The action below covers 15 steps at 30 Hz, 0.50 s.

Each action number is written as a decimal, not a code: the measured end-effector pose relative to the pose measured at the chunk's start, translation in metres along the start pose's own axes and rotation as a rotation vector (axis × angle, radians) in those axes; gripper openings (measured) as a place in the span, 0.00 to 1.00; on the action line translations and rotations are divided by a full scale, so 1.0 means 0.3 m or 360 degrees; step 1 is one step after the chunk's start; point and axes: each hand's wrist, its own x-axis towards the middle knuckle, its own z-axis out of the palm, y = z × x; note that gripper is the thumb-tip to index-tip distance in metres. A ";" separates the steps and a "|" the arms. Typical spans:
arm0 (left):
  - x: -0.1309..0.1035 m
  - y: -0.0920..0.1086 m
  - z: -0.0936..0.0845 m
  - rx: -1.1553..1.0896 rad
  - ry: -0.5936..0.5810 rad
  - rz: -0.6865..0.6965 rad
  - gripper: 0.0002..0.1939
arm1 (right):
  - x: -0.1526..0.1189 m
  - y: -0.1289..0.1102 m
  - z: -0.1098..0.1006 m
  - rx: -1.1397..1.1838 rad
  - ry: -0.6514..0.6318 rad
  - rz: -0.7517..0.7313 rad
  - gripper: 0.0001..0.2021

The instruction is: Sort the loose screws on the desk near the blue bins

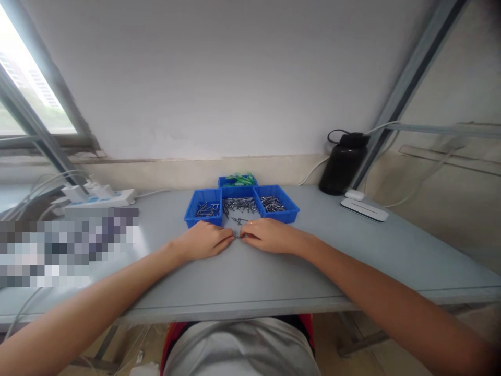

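Observation:
Close together at the table's middle, my left hand (204, 241) and my right hand (269, 235) face each other with fingertips pinched. A small dark metal part (237, 237) shows between them, too small to name exactly, and both hands seem to grip its ends. Just beyond lie a few loose thin metal pieces (238, 220). Behind my left hand stands a blue bin (190, 218) with thin metal pieces. Another blue bin (291, 215) behind my right hand holds a heap of metal pieces. More lie in the middle blue bin (238, 191).
A rear blue bin (222, 181) holds green pieces (240, 179). To the right stand a black bottle (343, 166) and a white flat device (364, 210) with a small white case (354, 195). At left are a power strip (99, 201) with cables and a blurred-out area.

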 end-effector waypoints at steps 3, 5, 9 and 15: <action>0.001 0.001 -0.005 0.0006 -0.0017 -0.0010 0.16 | 0.000 0.003 0.002 0.0017 -0.0016 0.0005 0.10; 0.001 0.002 -0.008 0.0011 -0.0034 -0.0018 0.16 | -0.002 0.004 0.001 0.0015 -0.0019 0.0012 0.10; 0.001 0.003 -0.009 0.0015 -0.0060 -0.0033 0.15 | -0.006 0.001 -0.004 0.0011 -0.0033 0.0028 0.09; 0.002 -0.002 -0.004 -0.0001 -0.0061 -0.0026 0.15 | -0.004 0.006 -0.001 0.0036 -0.0035 0.0014 0.10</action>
